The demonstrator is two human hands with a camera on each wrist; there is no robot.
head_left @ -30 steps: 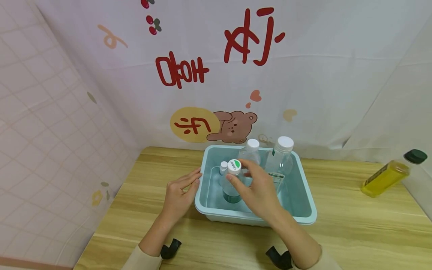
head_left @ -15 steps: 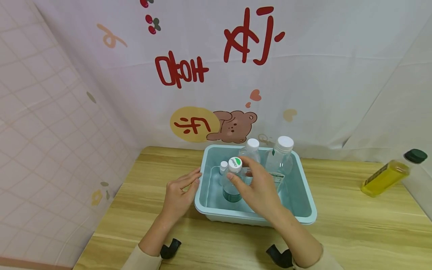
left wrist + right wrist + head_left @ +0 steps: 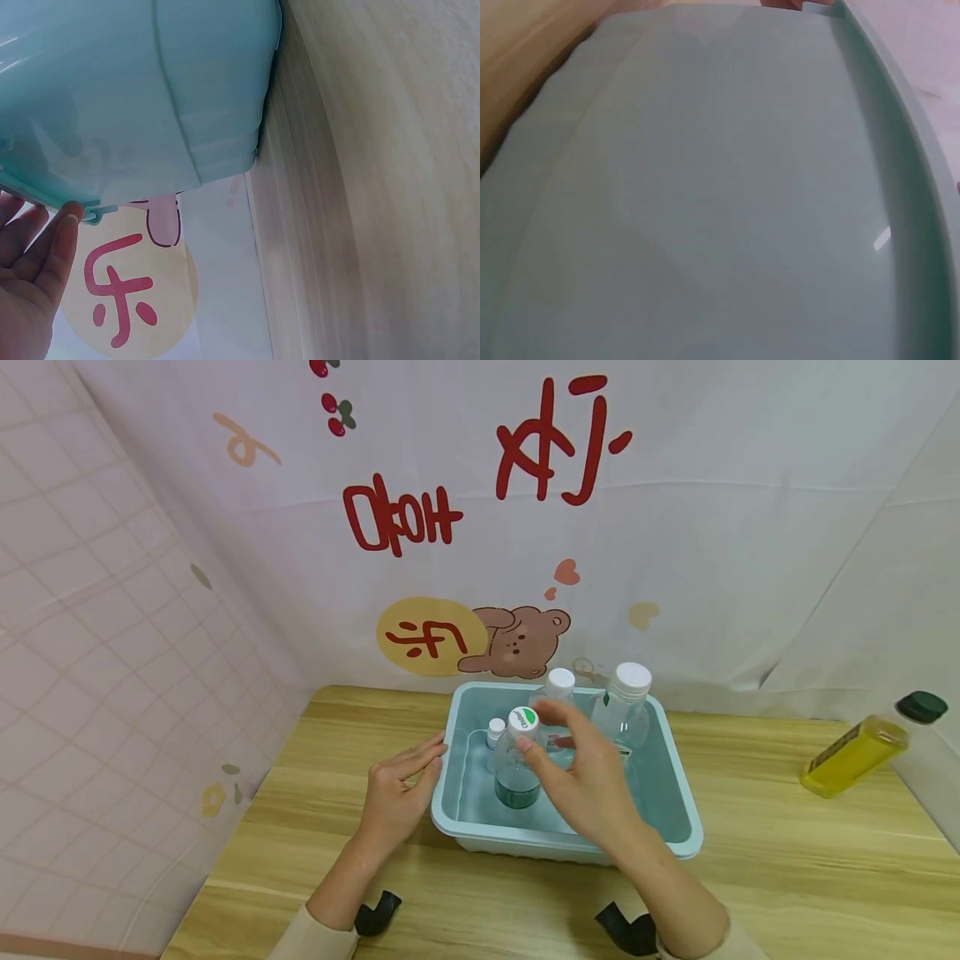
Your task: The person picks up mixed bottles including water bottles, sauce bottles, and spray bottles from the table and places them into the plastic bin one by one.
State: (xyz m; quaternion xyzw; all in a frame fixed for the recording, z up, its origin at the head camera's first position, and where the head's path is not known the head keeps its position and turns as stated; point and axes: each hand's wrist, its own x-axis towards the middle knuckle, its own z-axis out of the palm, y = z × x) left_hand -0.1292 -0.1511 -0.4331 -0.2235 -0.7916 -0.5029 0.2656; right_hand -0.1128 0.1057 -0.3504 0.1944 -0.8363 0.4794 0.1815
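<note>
A light blue plastic basin [image 3: 681, 781] stands on the wooden table with several clear bottles in it. My left hand [image 3: 401, 789] rests its straight fingertips against the left rim; the left wrist view shows those fingers [image 3: 56, 251] at the rim too. Over the basin, my right hand [image 3: 592, 777] has thumb and fingers spread beside a white-capped bottle [image 3: 517, 789] with green print, which stands upright near the front left. The hand seems loose from the bottle, though the thumb tip overlaps its neck. In the right wrist view only the basin's outer wall [image 3: 705, 187] shows, not the hand.
Behind stand a large white-capped bottle [image 3: 632, 683], a second clear bottle [image 3: 561, 682] and a small white-capped bottle [image 3: 495, 731]. A bottle of yellow oil [image 3: 855, 756] with a dark green cap is at the far right. A printed cloth [image 3: 712, 568] hangs behind the table.
My right thumb and fingers have loosened and shifted slightly right, away from the white-capped bottle, which stays upright in the basin. My left hand has stayed at the rim.
</note>
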